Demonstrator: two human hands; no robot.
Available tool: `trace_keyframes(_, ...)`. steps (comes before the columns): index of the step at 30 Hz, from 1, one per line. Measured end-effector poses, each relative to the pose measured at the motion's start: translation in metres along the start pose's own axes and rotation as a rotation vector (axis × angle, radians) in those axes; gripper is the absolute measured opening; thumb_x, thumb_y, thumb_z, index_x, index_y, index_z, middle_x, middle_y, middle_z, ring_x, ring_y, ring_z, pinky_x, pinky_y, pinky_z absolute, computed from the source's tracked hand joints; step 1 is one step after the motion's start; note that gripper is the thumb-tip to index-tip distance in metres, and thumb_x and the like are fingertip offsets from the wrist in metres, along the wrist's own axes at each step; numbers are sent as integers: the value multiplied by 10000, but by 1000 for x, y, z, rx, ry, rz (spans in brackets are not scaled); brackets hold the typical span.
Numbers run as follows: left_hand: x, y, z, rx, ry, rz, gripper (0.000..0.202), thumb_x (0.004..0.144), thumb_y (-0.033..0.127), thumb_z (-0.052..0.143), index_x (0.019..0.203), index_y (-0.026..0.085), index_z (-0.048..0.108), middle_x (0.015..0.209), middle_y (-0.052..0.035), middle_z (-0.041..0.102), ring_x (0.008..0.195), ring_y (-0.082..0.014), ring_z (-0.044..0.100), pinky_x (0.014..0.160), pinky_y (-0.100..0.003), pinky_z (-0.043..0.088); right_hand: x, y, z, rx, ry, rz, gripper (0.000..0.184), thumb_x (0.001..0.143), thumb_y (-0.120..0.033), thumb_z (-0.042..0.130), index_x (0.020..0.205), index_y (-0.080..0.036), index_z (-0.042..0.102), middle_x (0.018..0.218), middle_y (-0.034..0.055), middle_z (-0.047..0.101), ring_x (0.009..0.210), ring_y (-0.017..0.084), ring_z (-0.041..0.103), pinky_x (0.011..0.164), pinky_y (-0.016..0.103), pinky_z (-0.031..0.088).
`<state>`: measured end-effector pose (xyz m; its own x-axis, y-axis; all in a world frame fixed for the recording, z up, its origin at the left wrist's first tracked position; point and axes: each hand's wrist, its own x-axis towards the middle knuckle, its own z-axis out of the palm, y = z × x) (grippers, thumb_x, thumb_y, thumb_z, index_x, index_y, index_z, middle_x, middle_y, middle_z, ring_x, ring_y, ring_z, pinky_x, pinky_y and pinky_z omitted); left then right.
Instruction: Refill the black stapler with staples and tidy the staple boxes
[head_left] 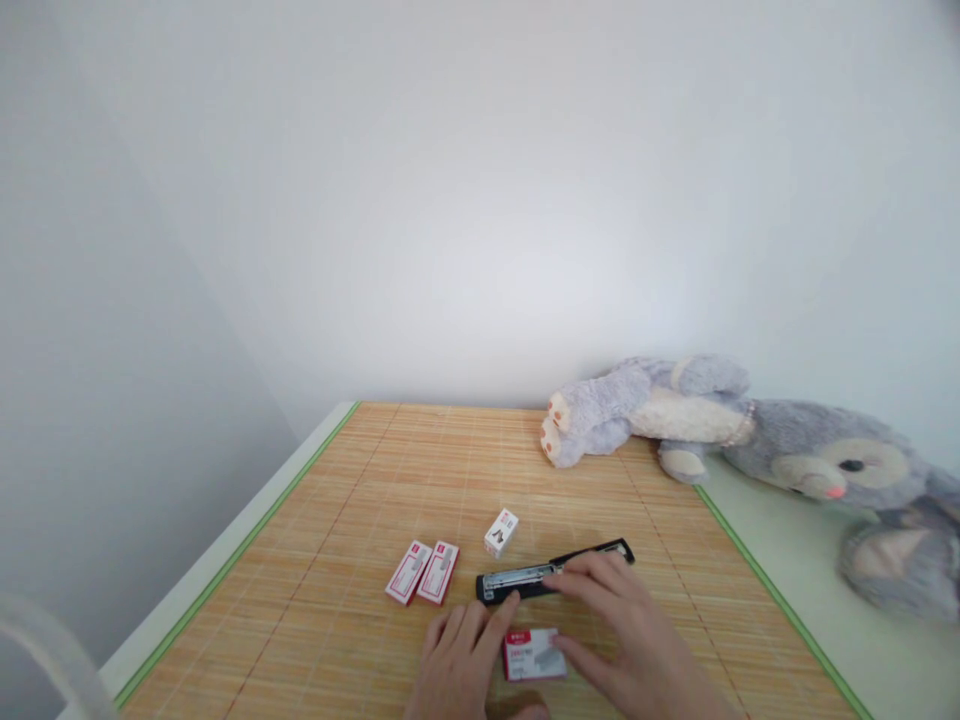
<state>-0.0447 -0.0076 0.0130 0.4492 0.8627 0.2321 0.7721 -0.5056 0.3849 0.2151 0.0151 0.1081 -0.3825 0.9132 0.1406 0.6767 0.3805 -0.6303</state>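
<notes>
A black stapler (525, 577) lies opened flat on the bamboo mat (360, 520), its metal staple channel facing up. My left hand (459, 665) rests on the mat below it, fingers stretched, the index fingertip touching the stapler's left part. My right hand (630, 640) lies over the stapler's middle, fingers extended and touching it, thumb beside an open red and white staple box (532, 655) with grey staples showing. Two closed red and white staple boxes (423, 572) lie side by side to the left. A small white box (501, 532) stands behind the stapler.
A grey plush rabbit (750, 430) lies along the far right, partly on the mat and partly on the pale green surface (787, 540). White walls close off the back and left. The mat's green-trimmed left edge (247, 540) runs diagonally.
</notes>
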Motion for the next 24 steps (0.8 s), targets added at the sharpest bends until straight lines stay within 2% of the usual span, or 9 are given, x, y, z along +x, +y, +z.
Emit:
trace_keyframes(2, 0, 2, 1, 13, 13, -35, 998, 755, 747, 747, 1593, 354, 374, 1255, -69, 694, 1101, -289, 659, 968, -397, 472, 0, 22, -23, -123, 117, 28, 582, 848, -306, 749, 1412, -352, 615, 1421, 79, 598, 1358, 311, 498, 1170, 501, 401)
trace_keyframes(4, 1, 4, 2, 6, 21, -64, 999, 744, 733, 763, 1588, 344, 394, 1235, -74, 698, 1103, -296, 657, 975, -400, 462, 2, 47, -41, -165, 142, 39, 741, 789, -335, 804, 1484, -327, 548, 1509, 80, 549, 1438, 326, 434, 1229, 530, 334)
trace_keyframes(5, 1, 4, 3, 2, 20, -72, 981, 748, 738, 755, 1578, 343, 414, 1223, -74, 702, 1099, -297, 658, 969, -398, 460, 3, 58, -48, -143, 113, 48, 692, 801, -342, 793, 1458, -320, 576, 1495, 79, 570, 1421, 320, 465, 1222, 519, 352)
trace_keyframes(8, 2, 5, 4, -3, 11, -91, 928, 764, 759, 723, 1550, 340, 464, 1209, -73, 711, 1094, -300, 662, 949, -390, 453, 8, 74, -61, -5, -13, 83, 352, 903, -355, 690, 1251, -309, 719, 1286, 65, 712, 1208, 277, 642, 1097, 447, 484)
trace_keyframes(10, 2, 5, 7, -1, 20, -99, 910, 765, 760, 720, 1535, 333, 487, 1221, -77, 711, 1103, -304, 660, 955, -396, 446, 13, 70, -65, 66, -64, 101, 235, 930, -362, 665, 1137, -299, 755, 1136, 49, 755, 1065, 256, 689, 996, 409, 528)
trace_keyframes(12, 3, 7, 11, 3, 39, -105, 897, 760, 754, 726, 1520, 330, 508, 1221, -77, 713, 1102, -308, 659, 958, -405, 441, 19, 59, -67, 118, -73, 93, 204, 909, -376, 699, 1077, -278, 760, 1048, 39, 757, 985, 244, 691, 924, 381, 535)
trace_keyframes(17, 3, 21, 27, 85, 147, -237, 906, 647, 671, 846, 1445, 328, 590, 1176, -87, 719, 1063, -336, 650, 946, -444, 428, 48, 19, -48, 265, -42, -16, 232, 848, -426, 788, 902, -218, 701, 923, 18, 708, 874, 195, 648, 805, 310, 502)
trace_keyframes(21, 3, 26, 34, 138, 173, -268, 912, 612, 679, 866, 1412, 321, 616, 1135, -87, 726, 1009, -334, 652, 912, -451, 433, 75, -4, -11, 193, -30, -146, 323, 779, -426, 869, 800, -213, 628, 843, -22, 636, 810, 159, 572, 748, 277, 426)
trace_keyframes(24, 2, 26, 33, 145, 182, -268, 854, 642, 712, 834, 1368, 305, 642, 1127, -97, 724, 995, -339, 647, 887, -453, 446, 87, -14, 17, 161, -73, -130, 359, 714, -380, 919, 762, -209, 608, 833, -37, 623, 785, 144, 552, 703, 257, 380)
